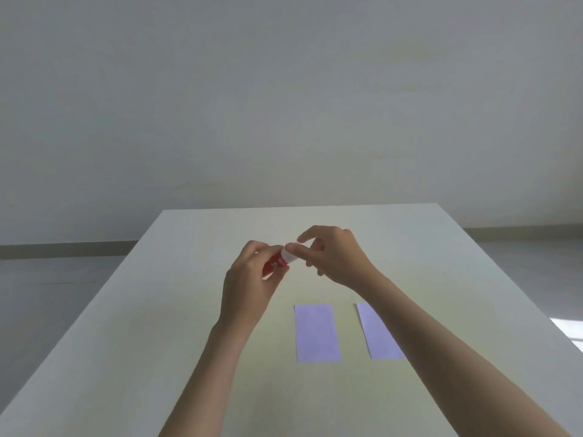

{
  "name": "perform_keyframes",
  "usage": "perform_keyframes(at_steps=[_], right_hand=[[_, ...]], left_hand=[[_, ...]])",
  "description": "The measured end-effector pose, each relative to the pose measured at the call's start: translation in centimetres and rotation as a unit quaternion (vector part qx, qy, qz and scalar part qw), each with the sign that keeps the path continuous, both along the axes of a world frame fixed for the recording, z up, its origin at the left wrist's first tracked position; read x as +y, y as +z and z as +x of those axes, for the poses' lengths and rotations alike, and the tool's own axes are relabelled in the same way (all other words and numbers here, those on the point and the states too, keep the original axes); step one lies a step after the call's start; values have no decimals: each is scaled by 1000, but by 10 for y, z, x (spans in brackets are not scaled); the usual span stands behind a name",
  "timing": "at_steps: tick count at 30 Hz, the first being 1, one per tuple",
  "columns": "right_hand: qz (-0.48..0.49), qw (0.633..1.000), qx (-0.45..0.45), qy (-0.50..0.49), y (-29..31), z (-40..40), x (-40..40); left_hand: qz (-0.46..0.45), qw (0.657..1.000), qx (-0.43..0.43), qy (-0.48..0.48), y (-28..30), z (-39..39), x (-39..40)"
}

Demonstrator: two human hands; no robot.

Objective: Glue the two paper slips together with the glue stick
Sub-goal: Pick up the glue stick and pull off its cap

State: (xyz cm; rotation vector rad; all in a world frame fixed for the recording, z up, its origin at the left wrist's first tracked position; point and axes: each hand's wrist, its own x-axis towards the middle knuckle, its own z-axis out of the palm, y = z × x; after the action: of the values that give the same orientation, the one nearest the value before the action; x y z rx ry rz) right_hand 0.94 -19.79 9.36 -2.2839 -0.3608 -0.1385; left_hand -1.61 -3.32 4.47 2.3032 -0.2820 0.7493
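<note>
**Hands on glue stick above table, slips lying flat**

Left hand (249, 279) clasped round red body of glue stick (279, 262), raised over the table. Right hand (334, 257) pinching the white cap end (290, 252) between thumb and forefinger, other fingers curled loose. Cap on or off: cannot tell, seam hidden by fingertips.

Surroundings, largest first:
- Wall (284, 89), pale grey, plain, filling upper half of view.
- Table (126, 357), cream-white top, running from near edge to far edge below the wall.
- Floor (47, 279), grey, seen on both sides of the table; darker skirting strip along wall base.
- Bright patch at right edge, low down, unidentified.
- Right forearm (441, 351) crossing diagonally over the right paper slip (378, 339), covering its right side and far corner.
- Left paper slip (317, 332), lilac, fully visible, flat on table, long side pointing away.

Slips side by side, apart, a strip of bare table between them. Glue stick held tilted, cap end up and to the right, well beyond the slips and slightly left of them, not touching either. Both slips lie nearer the body than the hands.
</note>
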Motion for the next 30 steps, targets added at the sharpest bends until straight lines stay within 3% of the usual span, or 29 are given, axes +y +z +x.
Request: perform_keyframes(at_steps=[9,14,18,24,27,30], right_hand=[[46,996,27,69,-1,-12,-8],[24,997,65,13,-2,-11,-10],[-2,999,36,23,-4,-10,-10],[24,996,78,19,-1,-9,-8],[13,998,61,25,-1,-8,-3],[63,996,40,46,4,-8,-11]], left_hand=[[59,998,13,-7,13,-20,-5],[79,997,-3,8,14,-21,-9],[95,995,0,6,15,-20,-10],[103,995,6,11,15,-19,-7],[111,994,8,18,17,-19,-5],[97,994,8,38,16,-16,0]])
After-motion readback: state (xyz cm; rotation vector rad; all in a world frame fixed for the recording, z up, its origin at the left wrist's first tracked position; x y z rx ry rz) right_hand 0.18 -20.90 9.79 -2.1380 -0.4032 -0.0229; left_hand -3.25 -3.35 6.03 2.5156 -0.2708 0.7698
